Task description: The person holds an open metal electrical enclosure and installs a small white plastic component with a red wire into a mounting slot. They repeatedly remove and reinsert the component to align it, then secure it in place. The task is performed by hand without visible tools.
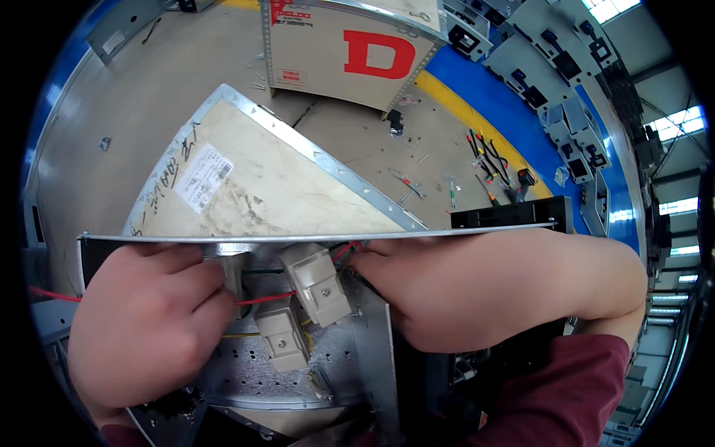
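Note:
In front of me is an open metal housing [246, 386] with a perforated floor. Two beige plastic blocks [281, 344], each with a screw in its face, sit tilted inside it. My left hand [153, 320] is closed at the housing's left, its fingertips hidden under the far edge. A red wire [268, 299] runs from the left past this hand to the upper block. My right hand [439, 294] reaches in from the right with bent fingers beside the upper block, next to a short red wire loop [346, 249]. What either hand grips is hidden.
Beyond the housing's far edge lies a pale panel [253, 179] with a metal rim and a label. A large crate [350, 59] stands farther back. Hand tools [491, 164] and loose small parts lie on the floor at right, near a yellow line [462, 104]. Grey units [551, 67] line the blue floor.

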### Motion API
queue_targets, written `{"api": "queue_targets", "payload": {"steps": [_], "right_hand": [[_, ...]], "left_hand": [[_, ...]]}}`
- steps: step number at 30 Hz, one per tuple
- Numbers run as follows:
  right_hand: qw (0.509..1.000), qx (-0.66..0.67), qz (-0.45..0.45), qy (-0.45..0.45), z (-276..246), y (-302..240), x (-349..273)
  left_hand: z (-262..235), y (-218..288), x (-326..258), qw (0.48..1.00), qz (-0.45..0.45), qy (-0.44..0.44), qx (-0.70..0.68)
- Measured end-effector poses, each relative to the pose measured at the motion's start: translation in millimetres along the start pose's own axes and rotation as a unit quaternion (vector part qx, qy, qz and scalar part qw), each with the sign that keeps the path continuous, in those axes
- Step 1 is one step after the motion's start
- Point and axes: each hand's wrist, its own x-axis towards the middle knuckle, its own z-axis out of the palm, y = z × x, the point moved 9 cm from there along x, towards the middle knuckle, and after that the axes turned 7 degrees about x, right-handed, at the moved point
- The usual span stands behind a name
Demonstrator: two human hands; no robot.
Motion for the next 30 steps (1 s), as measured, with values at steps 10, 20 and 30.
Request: {"api": "queue_targets", "payload": {"steps": [10,20,30], "right_hand": [[0.916,0.162,0.362,-0.053,-83.6,-0.5,-13.2],[0.979,-0.048,0.197,-0.014,-95.3,-33.3,57.4],[0.968,-0.063,0.235,-0.066,-66.7,-20.2,73.9]], "left_hand": [[1.2,-3.7,-6.7,0.998,0.06,-0.032,0.0],[6.8,-7.9,-15.4,0.986,0.105,-0.121,-0.046],[13.6,-7.8,-15.5,0.988,0.092,-0.114,-0.048]]}}
